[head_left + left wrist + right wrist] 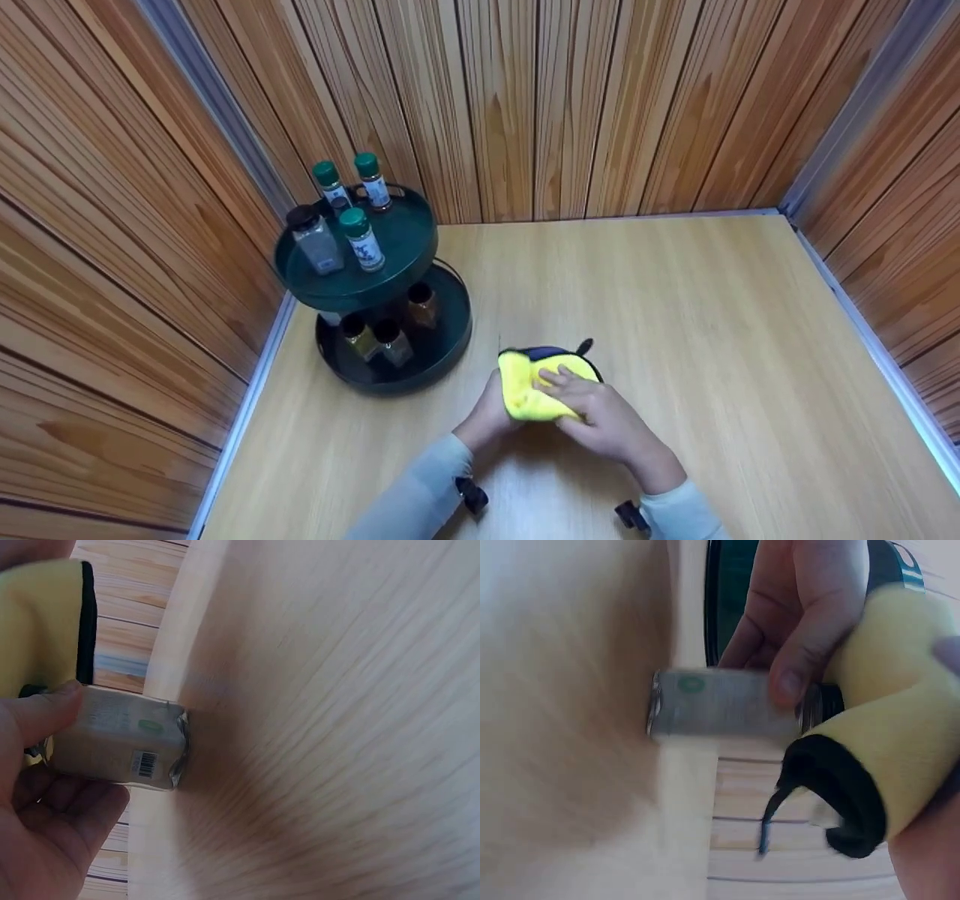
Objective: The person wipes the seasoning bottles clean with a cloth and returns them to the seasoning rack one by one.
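In the left wrist view my left hand [49, 832] grips a clear square spice jar [124, 735] with a barcode label, thumb on one side and fingers on the other. The jar's dark cap [826, 705] shows in the right wrist view, against a yellow cloth [525, 397] with black edging. My right hand [600, 412] holds this cloth over the jar's top, fingers spread across it and thumb at its near edge. From the head view the cloth hides the jar, and part of my left hand [499, 405] is covered too.
To the left stands a two-tier dark green round tray [405, 240]. Its upper tier carries green-capped spice bottles [364, 244] and a dark-capped jar [315, 240]; more jars [394, 345] stand on the lower tier. Wood-panelled walls [495, 112] enclose the light wooden tabletop [712, 322].
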Motion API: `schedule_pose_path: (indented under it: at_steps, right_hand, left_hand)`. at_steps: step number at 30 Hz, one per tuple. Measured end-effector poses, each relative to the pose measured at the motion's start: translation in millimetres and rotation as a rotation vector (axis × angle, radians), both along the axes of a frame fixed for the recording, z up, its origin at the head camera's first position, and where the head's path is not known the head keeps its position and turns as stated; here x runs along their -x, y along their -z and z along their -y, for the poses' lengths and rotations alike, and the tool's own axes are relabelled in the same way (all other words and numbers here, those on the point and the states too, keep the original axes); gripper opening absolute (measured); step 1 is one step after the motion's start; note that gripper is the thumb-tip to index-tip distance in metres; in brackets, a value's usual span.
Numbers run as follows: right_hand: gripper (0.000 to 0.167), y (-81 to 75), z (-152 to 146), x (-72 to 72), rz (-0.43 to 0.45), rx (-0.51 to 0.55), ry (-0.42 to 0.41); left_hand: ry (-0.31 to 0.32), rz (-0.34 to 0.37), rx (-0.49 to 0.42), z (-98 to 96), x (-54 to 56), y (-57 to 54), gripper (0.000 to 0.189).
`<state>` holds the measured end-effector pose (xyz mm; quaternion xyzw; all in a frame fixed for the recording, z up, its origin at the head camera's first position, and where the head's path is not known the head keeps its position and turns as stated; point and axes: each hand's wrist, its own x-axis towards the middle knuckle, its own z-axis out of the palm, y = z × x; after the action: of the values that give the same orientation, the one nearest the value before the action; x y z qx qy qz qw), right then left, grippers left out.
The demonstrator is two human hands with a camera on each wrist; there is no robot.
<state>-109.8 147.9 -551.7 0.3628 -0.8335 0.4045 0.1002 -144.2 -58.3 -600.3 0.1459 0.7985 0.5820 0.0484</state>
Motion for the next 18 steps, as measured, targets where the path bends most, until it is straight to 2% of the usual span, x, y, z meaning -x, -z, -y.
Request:
schedule_pose_path:
  at_steps: [2, 4, 7, 9, 13, 16, 18]
  right_hand:
    - [0.019, 0.9, -4, -2.8, 0.082, 0.109, 0.001]
    - [0.018, 0.4, -5, -6.0, 0.208, 0.229, 0.057]
    - [0.018, -0.1, -4, -10.8, 0.416, 0.407, 0.189]
    - [0.017, -1.6, -1, -13.0, 0.532, 0.51, 0.282]
    - [0.027, -3.0, 6, -12.7, 0.655, 0.663, 0.449]
    - [0.032, 1.8, 9, -9.0, 0.72, 0.733, 0.545]
    - [0.033, 8.5, 11, -5.6, 0.783, 0.744, 0.594]
  left_hand:
    - [0.015, -0.057, 0.02, 0.7, 0.0, -0.9, 0.031]
    - [0.015, -0.067, 0.051, 0.1, -0.2, -3.1, 0.038]
    - [0.017, -0.047, 0.08, -2.9, -0.4, -5.8, 0.043]
    - [0.021, -0.009, 0.086, -4.9, -0.4, -6.6, 0.044]
    - [0.027, 0.049, 0.118, -7.6, -0.5, -8.4, 0.04]
    - [0.011, 0.1, 0.14, -8.8, -0.9, -10.1, 0.041]
    - [0.001, 0.137, 0.149, -9.6, -1.2, -11.8, 0.043]
